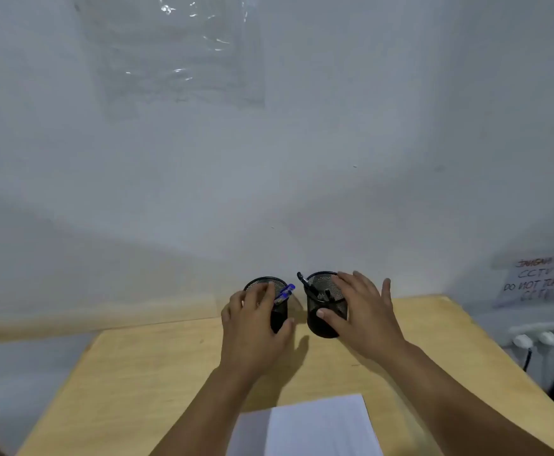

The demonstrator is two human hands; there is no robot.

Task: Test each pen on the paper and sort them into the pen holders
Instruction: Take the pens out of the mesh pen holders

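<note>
Two black mesh pen holders stand side by side at the far edge of the wooden table [157, 373], close to the wall. The left pen holder [278, 319] has blue pens [284, 293] sticking out of it, and my left hand [252, 330] wraps around its left side. The right pen holder [321, 320] holds black pens [311, 287]; my right hand [364, 319] grips it from the right, thumb on its front. A white sheet of paper [315, 429] lies at the near edge between my forearms.
A white wall rises right behind the holders, with a plastic sheet [177, 54] taped high on it. To the right, off the table, are a handwritten CCTV notice [538, 281] and a power strip with white plugs and cables [538, 340].
</note>
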